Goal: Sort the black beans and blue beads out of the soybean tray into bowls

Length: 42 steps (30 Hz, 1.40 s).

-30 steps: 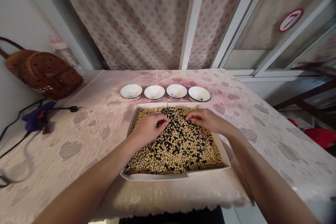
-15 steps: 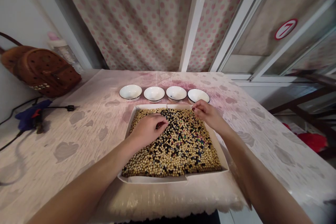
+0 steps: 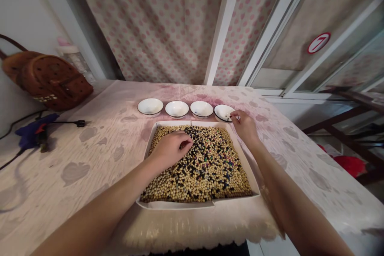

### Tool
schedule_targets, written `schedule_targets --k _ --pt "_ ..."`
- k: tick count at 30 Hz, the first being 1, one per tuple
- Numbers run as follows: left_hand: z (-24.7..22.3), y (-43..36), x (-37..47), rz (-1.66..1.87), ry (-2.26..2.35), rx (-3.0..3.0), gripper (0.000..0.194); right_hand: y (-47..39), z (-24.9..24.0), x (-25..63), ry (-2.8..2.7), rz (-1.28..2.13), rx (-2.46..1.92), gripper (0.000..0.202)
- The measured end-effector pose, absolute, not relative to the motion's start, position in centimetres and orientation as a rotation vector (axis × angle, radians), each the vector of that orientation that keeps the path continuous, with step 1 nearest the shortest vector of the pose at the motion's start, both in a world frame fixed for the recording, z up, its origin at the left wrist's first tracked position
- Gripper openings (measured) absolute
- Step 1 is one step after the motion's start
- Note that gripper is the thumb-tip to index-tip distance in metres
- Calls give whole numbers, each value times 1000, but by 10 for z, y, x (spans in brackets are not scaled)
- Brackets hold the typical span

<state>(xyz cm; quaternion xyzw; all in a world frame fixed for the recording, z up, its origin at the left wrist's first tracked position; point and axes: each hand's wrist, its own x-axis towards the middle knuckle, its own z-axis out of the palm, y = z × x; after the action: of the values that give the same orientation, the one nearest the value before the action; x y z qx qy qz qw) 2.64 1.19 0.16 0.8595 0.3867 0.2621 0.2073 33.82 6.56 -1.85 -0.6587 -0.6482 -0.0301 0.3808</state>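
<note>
A shallow white box (image 3: 198,205) is full of small round beads (image 3: 192,184), mostly pale tan, with many black ones and a few coloured ones mixed in. Over its left part rests my left hand (image 3: 170,146), thumb and fingertips pinched together just above the beads; whatever is between them is hidden. My right hand (image 3: 244,126) is at the right rim of the rightmost white bowl (image 3: 220,110), fingers closed in a pinch. A few dark beads lie in that bowl beside the fingertips. What the pinch holds is too small to make out.
More white bowls stand in the row behind the box: a left one (image 3: 150,106), a middle one (image 3: 177,109) and another (image 3: 201,108) with a small blue speck inside. Leftward are a brown backpack (image 3: 57,82) and a blue glue gun (image 3: 33,131) with a cable.
My right hand has moved from the box's back right corner to the rightmost bowl's right rim. Dark beads now show in that bowl. My left hand stays almost still.
</note>
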Motion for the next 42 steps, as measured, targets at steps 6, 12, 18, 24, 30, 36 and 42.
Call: schedule_targets --k 6,12,18,24,30,36,42 --pt "0 13 26 740 1061 2401 18 53 -6 293 -1960 344 -1325 21" --pt "-1 13 26 754 1061 2416 17 48 -12 275 -2244 520 -1188 40" --pt "1 12 26 734 1069 2399 18 37 -2 290 -2237 691 -1268 33" --pt "4 11 26 713 1080 2384 17 29 3 305 -2193 654 -1294 23" --pt "3 12 26 711 1077 2377 17 24 3 304 -2280 690 -1286 24" --pt "3 12 27 711 1082 2384 17 26 0 296 -2315 608 -1277 22" --pt "4 12 27 707 1082 2385 17 26 0 294 -2301 603 -1300 14"
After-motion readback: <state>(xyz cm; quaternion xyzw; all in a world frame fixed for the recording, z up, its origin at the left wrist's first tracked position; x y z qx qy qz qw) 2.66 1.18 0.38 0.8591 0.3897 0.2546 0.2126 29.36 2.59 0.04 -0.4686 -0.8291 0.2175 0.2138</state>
